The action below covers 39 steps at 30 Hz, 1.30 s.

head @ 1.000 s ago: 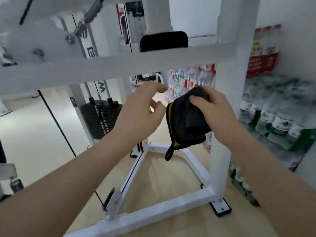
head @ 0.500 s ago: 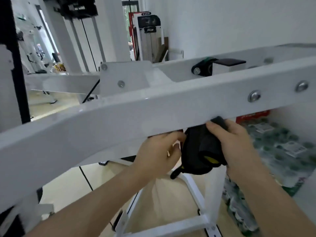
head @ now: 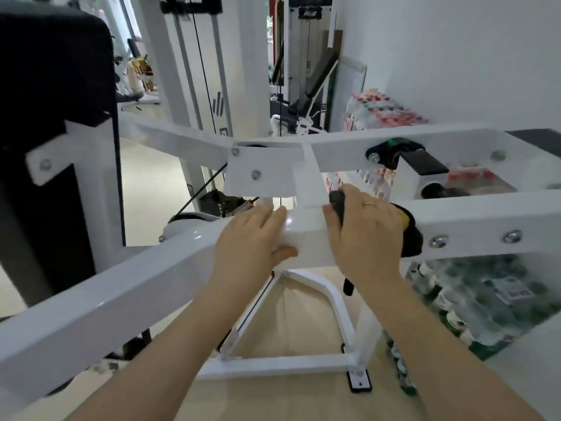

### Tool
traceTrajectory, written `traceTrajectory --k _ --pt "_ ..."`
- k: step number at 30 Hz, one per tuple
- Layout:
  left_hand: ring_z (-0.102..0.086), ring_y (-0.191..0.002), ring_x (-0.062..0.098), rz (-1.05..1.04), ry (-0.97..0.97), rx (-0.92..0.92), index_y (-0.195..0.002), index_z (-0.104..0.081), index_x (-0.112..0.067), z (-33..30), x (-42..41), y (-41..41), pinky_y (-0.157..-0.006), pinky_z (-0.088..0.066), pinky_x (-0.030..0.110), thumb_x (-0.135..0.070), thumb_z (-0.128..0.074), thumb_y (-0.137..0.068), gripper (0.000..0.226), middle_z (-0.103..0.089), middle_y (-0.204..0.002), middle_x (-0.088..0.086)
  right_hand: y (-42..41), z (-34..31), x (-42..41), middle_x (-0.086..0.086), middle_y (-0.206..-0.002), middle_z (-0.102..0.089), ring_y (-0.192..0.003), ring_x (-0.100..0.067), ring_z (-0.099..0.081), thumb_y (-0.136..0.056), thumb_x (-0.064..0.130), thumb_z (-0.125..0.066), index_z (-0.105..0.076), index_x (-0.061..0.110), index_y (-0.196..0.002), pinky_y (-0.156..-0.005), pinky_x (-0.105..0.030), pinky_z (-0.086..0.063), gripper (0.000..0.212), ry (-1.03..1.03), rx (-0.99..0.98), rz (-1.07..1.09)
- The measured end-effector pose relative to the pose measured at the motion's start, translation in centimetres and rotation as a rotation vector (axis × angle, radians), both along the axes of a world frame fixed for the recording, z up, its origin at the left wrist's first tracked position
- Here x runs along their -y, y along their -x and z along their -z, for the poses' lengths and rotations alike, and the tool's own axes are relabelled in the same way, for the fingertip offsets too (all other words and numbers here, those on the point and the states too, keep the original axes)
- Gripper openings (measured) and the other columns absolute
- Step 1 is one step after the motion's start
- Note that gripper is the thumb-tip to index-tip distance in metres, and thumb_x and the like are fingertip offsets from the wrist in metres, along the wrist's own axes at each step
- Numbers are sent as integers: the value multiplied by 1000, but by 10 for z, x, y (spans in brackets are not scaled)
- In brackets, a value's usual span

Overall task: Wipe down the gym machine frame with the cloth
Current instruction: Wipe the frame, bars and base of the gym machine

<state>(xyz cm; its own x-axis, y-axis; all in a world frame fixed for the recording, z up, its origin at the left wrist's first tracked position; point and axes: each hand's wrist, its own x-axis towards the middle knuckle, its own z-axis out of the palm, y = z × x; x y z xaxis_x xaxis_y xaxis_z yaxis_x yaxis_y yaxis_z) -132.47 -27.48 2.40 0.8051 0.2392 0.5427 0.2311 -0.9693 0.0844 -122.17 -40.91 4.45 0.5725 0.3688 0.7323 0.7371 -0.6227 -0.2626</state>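
Head view, L to R. Black pad [head: 51, 86], upper L, bolted to a white bracket; white horizontal frame beam [head: 121, 293] runs from lower L up to R edge. L hand [head: 249, 238] lies on the beam, fingers straight over its top face, thumb on the near face; holds nothing, appears to steady. R hand [head: 367, 235], ring on one finger, has fingers curled round the black cloth w/ yellow edge [head: 409, 235], pressing it on the beam's top just R of the L hand; a loop of cloth hangs below. Bolt heads [head: 438, 240] on the beam R of the cloth; shrink-wrapped water bottles [head: 485, 299] on floor by the wall.

Change: 0.5 s ago both hands and cloth sat under the beam; now both are on top; judged: wiping of the upper face has begun, strokes toward R likely; most of frame not yet done.
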Motion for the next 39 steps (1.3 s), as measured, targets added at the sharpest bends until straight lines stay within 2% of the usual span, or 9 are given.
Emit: traceTrajectory --k 6,9,13,16,20,23,32,36,39 --pt "-64 -92 34 1 146 -60 -97 -61 1 -6 2 -2 -79 -50 39 -38 -85 -58 59 -67 -97 15 9 -3 -5 -10 -80 -67 -68 -28 -63 -86 34 -34 -57 1 -107 -63 -29 -44 45 162 -14 -323" --pt "-62 -95 36 10 131 -62 -95 -60 4 -7 3 -3 -84 -47 42 -30 -85 -59 56 -65 -98 20 3 7 -1 -16 -98 -65 -88 -35 -62 -88 29 -36 -60 1 -99 -78 -38 -46 38 149 51 -123" --pt "-54 -110 32 75 194 -58 -109 -57 4 -21 9 12 -94 -37 38 -16 -71 -77 41 -60 -115 18 31 23 -20 -13 -104 -62 -95 -37 -57 -89 27 -40 -63 9 -105 -92 -39 -29 34 57 -20 -36" --pt "-50 -118 28 -40 200 -50 -125 -52 -4 -27 7 59 -94 -37 34 -12 -61 -83 44 -56 -126 11 62 23 -44 -11 -106 -64 -97 -34 -58 -87 24 -40 -62 10 -116 -94 -40 -35 39 71 -41 -222" --pt "-65 -87 32 -234 -22 2 -107 -62 -2 -27 -6 159 -72 -51 38 -12 -84 -58 54 -68 -99 13 125 19 -80 -13 -122 -59 -114 -32 -51 -87 18 -41 -54 7 -127 -101 -41 -34 44 148 -180 -444" --pt "-53 -111 32 -387 37 -85 -123 -53 -7 -33 -27 227 -91 -42 43 -20 -71 -78 51 -57 -124 11 164 16 -102 -15 -119 -61 -111 -35 -52 -85 11 -42 -57 5 -123 -100 -42 -34 41 161 -212 -514" --pt "-62 -87 36 -604 -26 -225 -98 -65 -6 -33 -70 363 -74 -44 41 -36 -82 -62 50 -65 -99 14 306 11 -139 -6 -111 -64 -106 -23 -54 -87 18 -50 -58 14 -118 -98 -33 -34 33 311 -121 -995" --pt "-58 -94 32 -603 55 -286 -108 -60 -10 -23 -89 407 -77 -40 37 -38 -72 -71 47 -63 -104 8 287 -1 -157 -8 -93 -65 -91 -28 -57 -97 31 -36 -55 13 -115 -78 -32 -34 32 289 -203 -589" --pt "-63 -71 33 -457 11 -358 -108 -63 -3 -12 -97 426 -61 -48 37 -26 -86 -52 64 -67 -88 11 308 1 -169 -6 -86 -64 -86 -28 -57 -96 37 -37 -56 15 -107 -78 -35 -34 31 297 -146 -377"
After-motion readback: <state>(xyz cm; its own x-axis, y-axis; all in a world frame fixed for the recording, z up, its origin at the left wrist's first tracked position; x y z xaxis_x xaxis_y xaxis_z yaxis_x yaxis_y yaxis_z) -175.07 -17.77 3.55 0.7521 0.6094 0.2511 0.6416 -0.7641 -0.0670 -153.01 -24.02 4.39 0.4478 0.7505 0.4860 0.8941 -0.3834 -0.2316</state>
